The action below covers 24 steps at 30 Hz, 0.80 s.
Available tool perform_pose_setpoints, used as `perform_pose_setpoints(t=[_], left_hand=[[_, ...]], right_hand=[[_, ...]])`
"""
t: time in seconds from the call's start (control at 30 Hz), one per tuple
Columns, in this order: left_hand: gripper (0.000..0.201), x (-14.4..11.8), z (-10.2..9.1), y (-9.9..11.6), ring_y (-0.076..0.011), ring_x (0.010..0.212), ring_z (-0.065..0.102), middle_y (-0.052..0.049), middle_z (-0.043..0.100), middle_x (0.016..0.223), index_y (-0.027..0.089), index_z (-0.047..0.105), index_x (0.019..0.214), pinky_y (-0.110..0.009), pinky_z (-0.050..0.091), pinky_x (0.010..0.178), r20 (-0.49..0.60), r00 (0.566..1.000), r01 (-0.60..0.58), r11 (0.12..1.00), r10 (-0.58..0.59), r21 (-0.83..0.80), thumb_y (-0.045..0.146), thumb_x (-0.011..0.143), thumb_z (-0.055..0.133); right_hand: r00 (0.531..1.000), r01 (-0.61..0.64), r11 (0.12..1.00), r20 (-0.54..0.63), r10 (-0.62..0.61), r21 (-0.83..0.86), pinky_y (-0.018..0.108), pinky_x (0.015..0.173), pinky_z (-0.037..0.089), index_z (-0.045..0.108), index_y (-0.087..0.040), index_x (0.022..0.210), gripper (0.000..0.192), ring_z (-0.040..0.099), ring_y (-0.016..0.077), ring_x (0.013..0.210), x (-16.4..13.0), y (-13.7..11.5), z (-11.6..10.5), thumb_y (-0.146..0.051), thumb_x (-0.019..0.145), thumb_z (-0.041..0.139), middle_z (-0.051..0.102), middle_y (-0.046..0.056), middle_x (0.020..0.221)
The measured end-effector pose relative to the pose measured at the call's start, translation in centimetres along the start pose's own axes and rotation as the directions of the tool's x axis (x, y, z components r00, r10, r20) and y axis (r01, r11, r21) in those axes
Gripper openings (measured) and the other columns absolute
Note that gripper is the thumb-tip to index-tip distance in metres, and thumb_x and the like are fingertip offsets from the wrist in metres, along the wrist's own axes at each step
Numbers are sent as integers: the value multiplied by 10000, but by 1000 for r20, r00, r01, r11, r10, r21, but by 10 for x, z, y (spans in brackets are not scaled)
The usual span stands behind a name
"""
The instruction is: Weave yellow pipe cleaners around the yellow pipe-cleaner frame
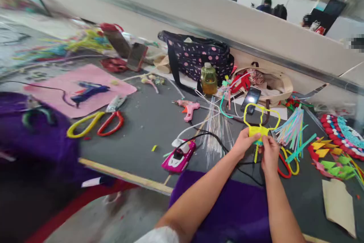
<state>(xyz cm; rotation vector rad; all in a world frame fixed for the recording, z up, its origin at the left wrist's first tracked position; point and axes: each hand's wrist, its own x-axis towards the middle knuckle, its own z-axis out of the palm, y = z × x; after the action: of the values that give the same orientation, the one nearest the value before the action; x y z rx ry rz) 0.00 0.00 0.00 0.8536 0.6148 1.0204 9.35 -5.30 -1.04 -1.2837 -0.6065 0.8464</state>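
Note:
Both my hands hold a yellow pipe-cleaner figure [257, 131] above the table. It has two open loops at the top, a wrapped middle with a bit of teal below, and a short yellow stem. My left hand [243, 142] pinches the wrapped middle from the left. On the other side, the fingers of my right hand [270, 152] are closed on its lower right edge. Red and yellow-handled scissors [285, 165] lie just right of my right hand, partly hidden. Beyond the figure rests a phone [252, 97]. A bundle of pastel pipe cleaners [291, 127] is close by.
Thin wires [216, 133], a pink glue gun [189, 108] and a magenta device [179, 155] with a black cable lie left of my hands. Further left are large scissors [115, 116] and a blue glue gun [91, 91]. A dark patterned bag [193, 57] stands behind a bottle [209, 78].

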Motion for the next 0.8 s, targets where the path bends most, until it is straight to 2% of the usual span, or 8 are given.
perform_pose_setpoints(t=[0.1,0.2,0.3,0.43,0.6,0.7,0.8], left_hand=[[405,0,-2,1,-166,729,618,-88,721,840,97,708,900,-275,471,725,26,1000,17,1000,-17,4,346,607,836],[395,-2,-1,1,-177,725,632,-91,725,836,98,715,879,-291,485,730,56,998,43,999,-43,-4,334,590,847],[394,-3,0,1,-179,705,641,-94,729,825,96,721,865,-303,498,729,65,996,65,997,-63,-33,328,576,855],[427,-3,1,-1,-189,694,654,-105,731,809,89,727,873,-309,507,721,63,994,91,993,-87,-71,355,566,859],[439,-2,1,-1,-198,708,667,-107,733,807,88,729,872,-314,513,733,46,995,95,994,-92,-53,367,561,863],[441,-3,2,-2,-201,715,670,-107,735,815,90,729,876,-311,515,727,56,994,94,995,-93,-26,371,562,861],[434,-5,3,-4,-198,702,667,-108,736,817,90,729,871,-306,515,709,66,993,98,995,-97,-6,376,570,856]], right_hand=[[997,24,1000,-68,-23,9,197,422,324,598,-183,774,316,415,80,492,3,-2,-2,-466,700,718,548,-45,639],[989,77,997,-123,-77,-4,199,455,326,616,-181,765,302,419,92,543,6,-3,-6,-458,700,716,531,-43,635],[986,115,993,-126,-114,-1,205,468,293,620,-174,726,286,380,85,530,7,-3,-8,-438,694,725,493,-52,593],[992,81,993,-101,-73,82,207,472,275,585,-177,702,305,360,78,516,6,-2,-7,-448,698,723,471,-56,586],[992,88,994,-101,-82,65,205,495,320,597,-173,727,291,388,80,531,8,-1,-7,-437,716,717,476,-56,593],[984,143,988,-115,-136,51,228,581,403,624,-166,753,290,481,108,620,12,0,-10,-436,715,722,561,-27,660],[979,148,987,-149,-137,64,266,647,446,643,-155,742,292,532,134,677,13,1,-12,-433,709,725,611,-2,702]])
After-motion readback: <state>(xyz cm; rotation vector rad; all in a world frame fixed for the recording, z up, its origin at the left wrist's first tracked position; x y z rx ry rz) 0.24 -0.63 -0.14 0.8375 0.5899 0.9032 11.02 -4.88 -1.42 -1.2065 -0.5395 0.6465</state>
